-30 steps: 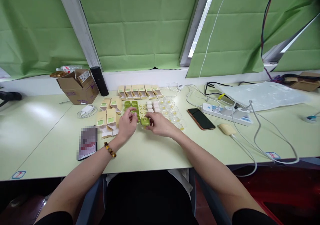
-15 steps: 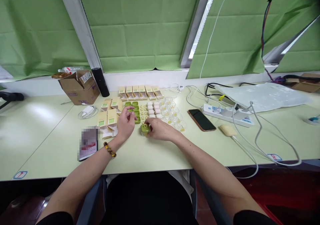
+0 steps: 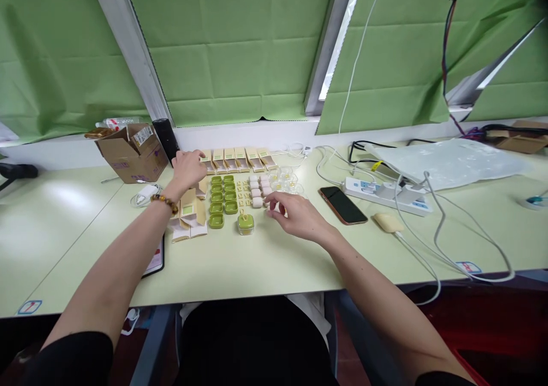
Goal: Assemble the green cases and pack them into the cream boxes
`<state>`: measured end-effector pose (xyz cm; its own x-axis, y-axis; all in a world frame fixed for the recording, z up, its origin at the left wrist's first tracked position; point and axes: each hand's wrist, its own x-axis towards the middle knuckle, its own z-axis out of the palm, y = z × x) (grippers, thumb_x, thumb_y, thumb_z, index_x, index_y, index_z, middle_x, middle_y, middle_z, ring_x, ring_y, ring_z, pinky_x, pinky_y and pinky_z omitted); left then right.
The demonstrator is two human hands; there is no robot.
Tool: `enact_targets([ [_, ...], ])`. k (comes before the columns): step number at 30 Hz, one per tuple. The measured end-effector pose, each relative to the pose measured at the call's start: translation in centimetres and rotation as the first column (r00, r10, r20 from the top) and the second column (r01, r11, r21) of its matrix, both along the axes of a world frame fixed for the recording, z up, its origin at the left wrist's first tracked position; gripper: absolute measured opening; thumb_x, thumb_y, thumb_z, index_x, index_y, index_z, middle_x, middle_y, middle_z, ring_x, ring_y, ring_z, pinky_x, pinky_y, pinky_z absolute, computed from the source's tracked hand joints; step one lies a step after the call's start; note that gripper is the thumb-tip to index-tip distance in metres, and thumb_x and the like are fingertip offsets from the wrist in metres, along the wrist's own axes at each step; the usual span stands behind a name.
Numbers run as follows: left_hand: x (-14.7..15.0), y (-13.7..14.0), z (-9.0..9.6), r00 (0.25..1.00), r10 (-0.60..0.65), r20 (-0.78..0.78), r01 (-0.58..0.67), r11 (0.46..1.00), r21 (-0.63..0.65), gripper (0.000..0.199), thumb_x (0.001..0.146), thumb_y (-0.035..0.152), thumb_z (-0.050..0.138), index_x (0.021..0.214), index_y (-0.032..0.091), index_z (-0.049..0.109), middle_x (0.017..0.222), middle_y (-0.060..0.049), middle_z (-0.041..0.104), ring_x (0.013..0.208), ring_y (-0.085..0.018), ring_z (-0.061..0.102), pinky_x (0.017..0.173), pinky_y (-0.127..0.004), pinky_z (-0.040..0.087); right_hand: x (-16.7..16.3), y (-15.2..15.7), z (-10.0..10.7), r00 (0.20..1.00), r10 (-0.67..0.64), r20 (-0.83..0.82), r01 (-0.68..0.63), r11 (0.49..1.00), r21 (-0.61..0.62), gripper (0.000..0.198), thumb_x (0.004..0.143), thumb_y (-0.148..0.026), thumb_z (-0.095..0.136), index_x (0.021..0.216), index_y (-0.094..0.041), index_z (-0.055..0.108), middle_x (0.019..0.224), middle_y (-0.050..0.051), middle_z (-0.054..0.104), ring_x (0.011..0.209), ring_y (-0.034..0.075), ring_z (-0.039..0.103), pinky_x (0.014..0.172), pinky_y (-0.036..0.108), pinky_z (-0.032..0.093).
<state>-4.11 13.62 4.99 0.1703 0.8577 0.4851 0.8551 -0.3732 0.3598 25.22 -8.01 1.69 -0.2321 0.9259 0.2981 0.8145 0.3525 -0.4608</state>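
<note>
A small jar with a green lid and clear body (image 3: 245,224) stands upright on the table, with neither hand on it. My right hand (image 3: 297,213) hovers to its right with fingers loosely bent and apart, beside the pale pink-and-white cylinders (image 3: 257,193). Clear cups (image 3: 286,179) lie partly hidden behind that hand. My left hand (image 3: 187,170) reaches to the back left, fingers extended at the leftmost of a row of small open cardboard boxes (image 3: 230,159). Green square lids (image 3: 216,208) stand in two columns, next to tiny yellow pieces (image 3: 243,189).
More opened cardboard boxes (image 3: 188,220) lie under my left forearm, partly covering a tablet (image 3: 156,260). On the right are a phone (image 3: 343,205), a power strip (image 3: 387,196), a cream charger case (image 3: 387,222) and loose cables. A brown carton (image 3: 132,155) stands back left.
My right hand has let go of the green-lidded jar and shifted right. My left hand has moved from the green lids up and left to the back row of boxes.
</note>
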Motion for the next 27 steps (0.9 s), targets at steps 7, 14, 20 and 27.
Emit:
enact_targets([
  [7,1.2,6.2,-1.1,0.944,0.018,-0.328,-0.155,0.905,-0.397,0.07,0.065,0.039,0.078,0.132,0.025,0.068,0.137,-0.023,0.057,0.14,-0.054,0.034,0.108,-0.066,0.032,-0.6,0.4,-1.6,0.991,-0.091,0.093,0.083,0.993,0.088,0.02,0.102,-0.025,0.056,0.12,-0.024,0.065,0.104,0.001,0.08,0.076,0.018,0.068,0.066,0.03,0.035],
  [14,2.8,8.2,-2.6,0.935,0.024,-0.355,-0.204,0.852,-0.481,0.053,0.068,0.049,0.077,0.105,0.012,0.071,0.143,-0.026,0.058,0.141,-0.05,0.034,0.112,-0.066,0.026,-0.7,0.3,-1.9,0.99,-0.095,0.107,0.085,0.992,0.097,0.024,0.102,-0.025,0.054,0.124,-0.025,0.065,0.106,0.003,0.081,0.079,0.02,0.071,0.067,0.03,0.035],
  [20,2.8,9.5,-3.4,0.941,0.037,-0.335,-0.198,0.866,-0.46,0.038,0.065,0.038,0.076,0.09,0.011,0.069,0.132,-0.029,0.064,0.139,-0.05,0.04,0.111,-0.061,0.032,-0.8,0.3,-1.9,0.987,-0.093,0.128,0.08,0.991,0.105,0.025,0.103,-0.026,0.052,0.125,-0.023,0.066,0.106,0.005,0.081,0.081,0.021,0.071,0.067,0.03,0.036],
  [27,2.2,8.1,-2.2,0.948,0.153,-0.28,-0.236,0.928,-0.29,0.04,0.071,0.03,0.067,0.106,0.012,0.07,0.137,-0.029,0.058,0.137,-0.049,0.04,0.104,-0.058,0.037,-0.8,0.4,-2.2,0.99,-0.093,0.103,0.077,0.985,0.156,0.026,0.102,-0.024,0.053,0.125,-0.023,0.065,0.103,0.005,0.08,0.081,0.021,0.07,0.066,0.031,0.039],
])
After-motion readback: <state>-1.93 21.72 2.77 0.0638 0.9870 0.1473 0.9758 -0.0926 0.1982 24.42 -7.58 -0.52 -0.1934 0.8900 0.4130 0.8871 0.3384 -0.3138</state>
